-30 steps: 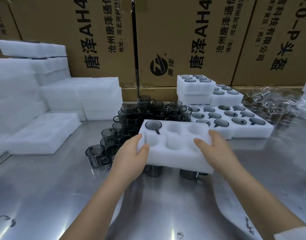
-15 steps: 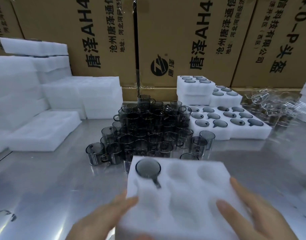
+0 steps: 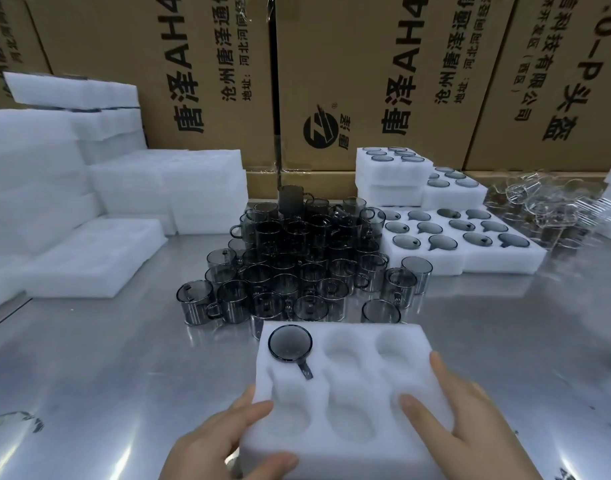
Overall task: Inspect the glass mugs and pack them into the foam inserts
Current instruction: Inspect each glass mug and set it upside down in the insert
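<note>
- Holding the white foam insert at its near corners, the left hand has its thumb on the top face and fingers at the side, and the right hand lies thumb-up over the right edge; both are clamped on the foam, set apart by its width.
- The insert sits low over the steel table, just in front of the pile of smoked-glass mugs; whether it rests on the surface I cannot tell.
- Of its six pockets only the far-left one is filled, by a single packed mug with its handle in the slot toward the wearer.
- The foam looks light and soft, likely to flex or dent under hard pinching, so a flat grip on both sides suits it best, kept level so the mug stays seated.
- The loose mugs are probably thin, slick and fragile; taking each by the body or handle, one at a time from the pile's front edge, seems safest.
- Filled inserts lie to the right, spare foam stacks to the left.
</note>
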